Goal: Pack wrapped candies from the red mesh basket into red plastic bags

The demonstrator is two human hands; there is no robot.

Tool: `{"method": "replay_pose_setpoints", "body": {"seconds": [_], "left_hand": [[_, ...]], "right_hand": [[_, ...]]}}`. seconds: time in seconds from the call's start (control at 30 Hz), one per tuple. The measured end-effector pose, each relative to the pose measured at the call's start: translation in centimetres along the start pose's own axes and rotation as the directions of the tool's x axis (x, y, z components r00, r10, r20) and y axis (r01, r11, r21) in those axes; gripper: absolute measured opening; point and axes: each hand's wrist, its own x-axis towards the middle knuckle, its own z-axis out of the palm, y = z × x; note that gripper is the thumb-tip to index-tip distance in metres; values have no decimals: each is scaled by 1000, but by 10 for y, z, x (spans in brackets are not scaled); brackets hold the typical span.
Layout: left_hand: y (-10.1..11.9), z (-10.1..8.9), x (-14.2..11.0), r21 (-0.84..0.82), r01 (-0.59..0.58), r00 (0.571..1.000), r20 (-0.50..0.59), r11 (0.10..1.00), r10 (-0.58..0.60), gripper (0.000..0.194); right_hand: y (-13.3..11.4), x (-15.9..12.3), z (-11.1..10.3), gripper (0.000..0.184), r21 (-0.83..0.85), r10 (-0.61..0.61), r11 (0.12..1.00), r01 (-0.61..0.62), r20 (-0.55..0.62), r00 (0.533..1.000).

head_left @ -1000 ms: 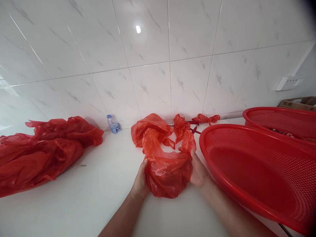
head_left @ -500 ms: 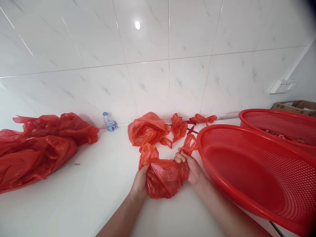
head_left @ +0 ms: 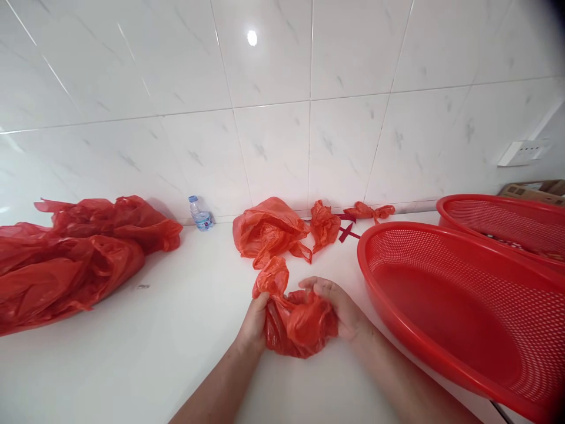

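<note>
A crumpled red plastic bag (head_left: pixel 296 321) is held between both my hands over the white counter (head_left: pixel 176 353). My left hand (head_left: pixel 253 321) grips its left side, with a bag handle sticking up above the fingers. My right hand (head_left: pixel 339 306) curls over the top right of the bag, fingers closed on the plastic. The bag is bunched into a small wad.
More red bags (head_left: pixel 269 227) lie by the tiled wall, and a large heap of red plastic (head_left: pixel 75 259) is on the left. A small water bottle (head_left: pixel 200 214) stands at the wall. Two red perforated baskets (head_left: pixel 454 300) (head_left: pixel 507 227) sit on the right.
The bag has been gathered into a tighter wad. My right hand moved left and closed over the bag's top, drawing in the right handle; my left hand stayed put.
</note>
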Motion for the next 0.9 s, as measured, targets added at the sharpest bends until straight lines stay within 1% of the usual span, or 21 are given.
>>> {"method": "replay_pose_setpoints", "body": {"seconds": [0.1,0.13,0.2,0.27,0.3,0.33,0.37,0.4,0.43,0.5,0.53,0.57,0.6,0.63,0.7,0.73,0.77,0.8,0.83,0.87,0.9], "left_hand": [[0,3,0,14,-19,1000,2,1000,19,18],[0,5,0,43,-45,999,12,998,44,17],[0,9,-1,126,-123,992,36,984,119,14],[-1,14,-2,235,-180,983,66,955,169,11],[-2,16,-3,287,-194,981,78,938,179,11],[-4,18,-4,324,-201,979,85,924,183,14],[-5,20,-5,342,-206,978,94,917,185,18],[-7,20,-6,348,-215,976,104,912,191,22],[-8,21,-7,351,-232,972,113,907,205,22],[-11,19,-10,391,-281,960,127,877,251,22],[-12,18,-11,439,-319,948,138,840,288,30],[-12,17,-12,503,-372,927,161,780,338,41],[-12,15,-13,566,-439,894,203,698,399,51],[-12,14,-14,612,-518,846,265,598,463,60],[-11,14,-15,644,-667,714,408,375,569,78],[-11,14,-15,645,-711,655,461,280,598,83],[-10,15,-15,649,-732,613,496,207,615,83],[-9,16,-15,656,-738,595,518,161,615,76],[-7,17,-14,665,-732,598,527,145,603,63],[-6,18,-14,676,-720,619,523,156,586,46],[-4,18,-13,687,-702,648,506,189,569,27]], "right_hand": [[1,-3,6,70,-108,12,994,-8,36,999],[1,-4,9,77,-143,17,990,-10,42,999],[1,-5,17,81,-195,7,981,6,66,998],[0,-5,26,77,-228,-33,972,55,99,994],[1,-5,30,70,-245,-57,966,82,106,993],[1,-4,32,59,-271,-72,958,95,91,993],[2,-3,33,46,-298,-77,950,88,48,996],[3,-2,32,34,-319,-79,945,68,-19,997],[5,0,29,25,-327,-84,944,46,-102,991],[7,3,21,29,-289,-93,957,12,-268,959],[7,5,17,33,-252,-98,968,12,-329,939],[7,6,13,35,-213,-100,977,20,-371,923],[7,7,9,36,-181,-95,983,23,-399,912],[7,8,7,36,-162,-88,987,21,-420,903],[8,9,6,36,-175,-79,985,-1,-450,890],[8,9,7,36,-201,-81,979,-13,-454,887],[9,9,8,36,-229,-90,973,-18,-451,888],[9,9,9,36,-259,-103,966,-17,-442,891],[10,8,10,37,-284,-118,959,-10,-429,896],[10,8,11,37,-304,-125,953,-7,-412,903],[10,7,10,37,-317,-120,948,-13,-396,910]]}}
